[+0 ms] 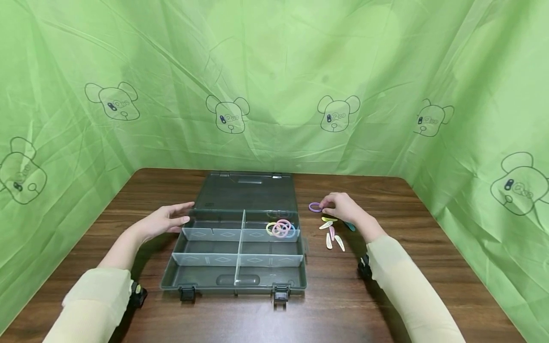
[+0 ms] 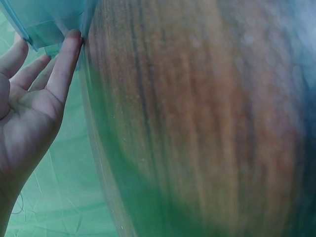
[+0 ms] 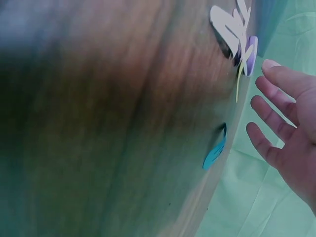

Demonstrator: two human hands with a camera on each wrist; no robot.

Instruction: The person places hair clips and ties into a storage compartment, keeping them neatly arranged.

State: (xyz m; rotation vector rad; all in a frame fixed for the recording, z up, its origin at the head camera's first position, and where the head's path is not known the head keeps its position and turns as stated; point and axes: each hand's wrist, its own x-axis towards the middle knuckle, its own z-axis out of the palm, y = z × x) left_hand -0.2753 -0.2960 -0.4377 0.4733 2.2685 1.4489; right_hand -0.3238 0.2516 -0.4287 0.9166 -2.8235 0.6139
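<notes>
A: Near side 1st. Box loc. & handling?

B: Storage box at btm ctr of frame, open, latches on near side. Prob. light, stiff, slick plastic; hold by side walls, not the thin dividers.

A: Clips?

B: Hair clips R of box. Look thin, flat, rigid; prob. hard to lift off the table. Pinch at long edges, min. force.

A: L hand status?

B: L hand at L edge of box, ctr left of frame. Fingers extended, resting against the wall, not wrapped round it.

A: R hand & tie?

B: Purple hair tie lies just beyond the clips, R of ctr in head view, upper R in R-wrist view. R hand is at it, fingertips apart, no pinch visible; contact can't be confirmed. Tie: prob. v. light, soft, springy, not fragile. Pinch across the band.

A: Obstructions, surroundings?

B: Yellow clip & teal clip sit close to R hand; may snag fingers. Other hair ties occupy far-right compt., by its divider. Beyond: lid folded back; then green sheet, hanging behind the table.
</notes>
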